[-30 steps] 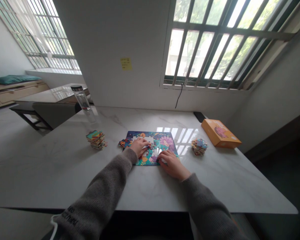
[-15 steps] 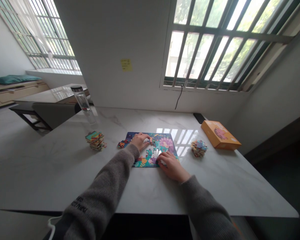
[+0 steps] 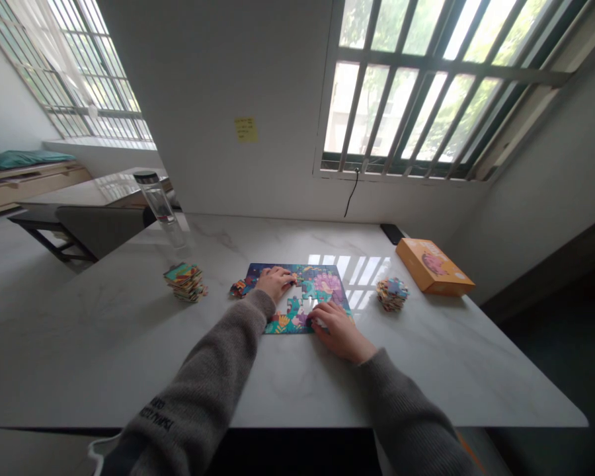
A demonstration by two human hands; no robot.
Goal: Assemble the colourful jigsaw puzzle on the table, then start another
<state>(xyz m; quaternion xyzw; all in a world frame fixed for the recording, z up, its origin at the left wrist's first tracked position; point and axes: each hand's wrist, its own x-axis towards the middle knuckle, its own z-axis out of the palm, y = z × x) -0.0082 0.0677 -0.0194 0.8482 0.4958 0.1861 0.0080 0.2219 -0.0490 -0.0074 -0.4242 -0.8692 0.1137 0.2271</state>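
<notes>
The 2 hands are half-curled, whether on a piece I cannot tell: the right hand (image 3: 338, 330) at the near edge of the puzzle (image 3: 310, 289), whose long axis runs left-right; the left hand (image 3: 274, 284) farther off, nearer the larger white gap (image 3: 283, 307)

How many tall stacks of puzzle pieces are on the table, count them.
2: one stack left of the puzzle, another stack near the orange box. The low pile beside the puzzle isn't counted.
</notes>
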